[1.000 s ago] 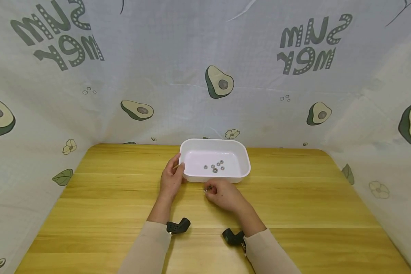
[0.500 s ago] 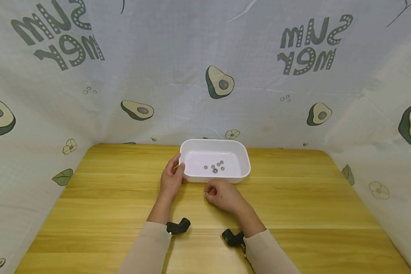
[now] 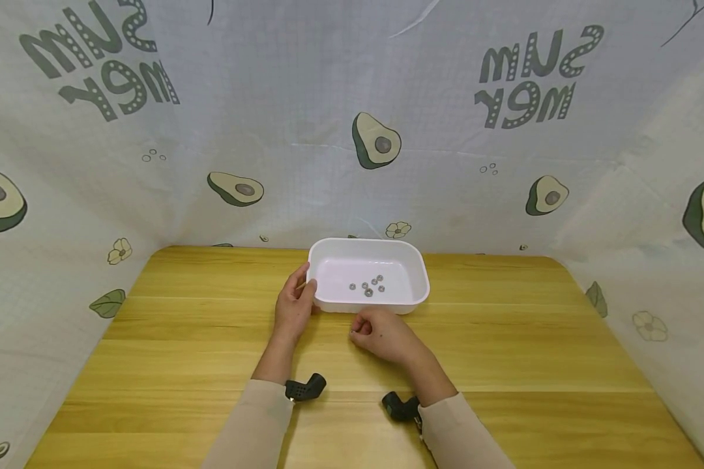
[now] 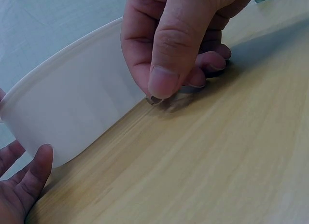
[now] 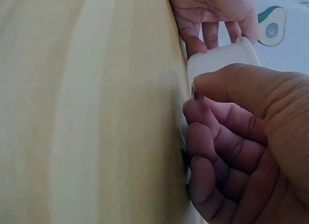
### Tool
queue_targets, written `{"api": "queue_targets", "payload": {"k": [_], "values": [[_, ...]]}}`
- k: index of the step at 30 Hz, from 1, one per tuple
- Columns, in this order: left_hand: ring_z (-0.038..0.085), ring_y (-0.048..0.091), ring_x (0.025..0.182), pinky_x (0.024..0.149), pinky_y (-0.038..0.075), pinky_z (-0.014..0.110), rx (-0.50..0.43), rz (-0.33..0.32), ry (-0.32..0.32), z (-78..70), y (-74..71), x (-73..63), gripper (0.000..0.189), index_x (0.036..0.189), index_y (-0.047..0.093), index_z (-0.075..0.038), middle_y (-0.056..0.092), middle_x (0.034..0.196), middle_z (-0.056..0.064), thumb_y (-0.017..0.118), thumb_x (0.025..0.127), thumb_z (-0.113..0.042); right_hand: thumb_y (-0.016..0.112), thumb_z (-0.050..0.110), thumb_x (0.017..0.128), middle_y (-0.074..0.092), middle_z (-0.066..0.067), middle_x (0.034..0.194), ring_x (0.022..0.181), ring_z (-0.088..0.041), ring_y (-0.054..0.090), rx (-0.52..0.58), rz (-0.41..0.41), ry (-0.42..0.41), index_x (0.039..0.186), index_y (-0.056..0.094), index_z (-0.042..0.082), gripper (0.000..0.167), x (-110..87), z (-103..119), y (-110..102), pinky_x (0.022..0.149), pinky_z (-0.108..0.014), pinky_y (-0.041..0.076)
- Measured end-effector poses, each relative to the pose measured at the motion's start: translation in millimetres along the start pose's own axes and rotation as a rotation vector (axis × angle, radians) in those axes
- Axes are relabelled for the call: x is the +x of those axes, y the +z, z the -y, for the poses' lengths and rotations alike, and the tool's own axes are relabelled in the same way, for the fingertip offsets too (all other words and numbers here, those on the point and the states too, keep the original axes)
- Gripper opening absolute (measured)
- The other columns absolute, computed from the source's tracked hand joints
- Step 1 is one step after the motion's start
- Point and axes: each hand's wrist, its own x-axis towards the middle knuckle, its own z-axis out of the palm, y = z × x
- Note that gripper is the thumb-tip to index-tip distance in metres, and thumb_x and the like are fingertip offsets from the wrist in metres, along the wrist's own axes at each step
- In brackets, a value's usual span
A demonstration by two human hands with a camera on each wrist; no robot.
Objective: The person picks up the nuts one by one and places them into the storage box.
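My left hand grips the left end of a white plastic tub, with the thumb at its near corner and the fingers along its side. In front of the tub, low over the table, my right hand pinches a small metal nut between thumb and forefinger. The right wrist view shows the nut edge-on at the fingertips, with the other fingers curled beneath. Several hex nuts lie spread on the tub's floor, mostly right of its middle.
The wooden table extends to both sides. Right behind its far edge hangs a pale curtain printed with avocados; it also drapes along the left and right sides. A black wrist camera is strapped at each sleeve.
Small metal pieces showed at my right fingertips a second ago; now the fingers have drawn in and nearly hide the nut in the head view. My left hand, the tub and its nuts stay put.
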Motion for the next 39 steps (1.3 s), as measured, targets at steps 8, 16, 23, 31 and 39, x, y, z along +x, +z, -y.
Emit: {"api": "queue_targets", "payload": {"k": [8, 16, 23, 31, 39], "values": [[0.025, 0.062, 0.111, 0.068, 0.056, 0.024, -0.001, 0.008, 0.01, 0.1, -0.2, -0.4, 0.046, 0.147, 0.055, -0.03, 0.056, 0.148, 0.006, 0.058, 0.102, -0.029, 0.074, 0.019, 0.091, 0.062, 0.005, 0.076, 0.071, -0.01, 0.056, 0.039, 0.038, 0.023, 0.085, 0.069, 0.017, 0.008, -3.8, 7.0, -7.2, 0.067, -0.024, 0.048], [0.026, 0.061, 0.111, 0.068, 0.056, 0.024, -0.001, 0.013, 0.006, -0.8, -0.1, -0.7, 0.047, 0.149, 0.053, -0.028, 0.056, 0.148, 0.006, 0.058, 0.102, -0.03, 0.073, 0.02, 0.093, 0.063, 0.004, 0.08, 0.075, -0.013, 0.057, 0.081, 0.025, 0.052, 0.089, 0.07, 0.016, 0.006, -10.5, 19.7, -21.6, 0.069, -0.026, 0.05], [0.029, 0.062, 0.113, 0.069, 0.056, 0.024, -0.006, 0.018, 0.004, -0.4, -0.4, -0.7, 0.048, 0.149, 0.053, -0.028, 0.056, 0.149, 0.006, 0.058, 0.102, -0.029, 0.073, 0.02, 0.094, 0.065, 0.005, 0.081, 0.076, -0.012, 0.058, 0.088, 0.008, 0.012, 0.091, 0.071, 0.016, 0.005, -15.9, 27.0, -32.9, 0.068, -0.025, 0.05], [0.027, 0.062, 0.11, 0.067, 0.056, 0.023, -0.005, 0.011, 0.0, -0.6, -0.3, -0.4, 0.047, 0.148, 0.053, -0.028, 0.057, 0.148, 0.008, 0.058, 0.101, -0.028, 0.073, 0.02, 0.094, 0.066, 0.005, 0.081, 0.075, -0.011, 0.058, 0.111, -0.047, -0.029, 0.094, 0.072, 0.016, 0.004, -23.6, 33.1, -44.9, 0.066, -0.023, 0.05], [0.028, 0.062, 0.109, 0.067, 0.055, 0.021, -0.009, 0.012, 0.005, -0.7, -0.7, -0.7, 0.047, 0.149, 0.053, -0.028, 0.055, 0.149, 0.009, 0.057, 0.102, -0.027, 0.075, 0.022, 0.093, 0.065, 0.007, 0.076, 0.069, -0.013, 0.057, 0.106, -0.107, -0.004, 0.093, 0.072, 0.019, 0.005, -26.2, 34.6, -51.7, 0.06, -0.024, 0.048]]}}
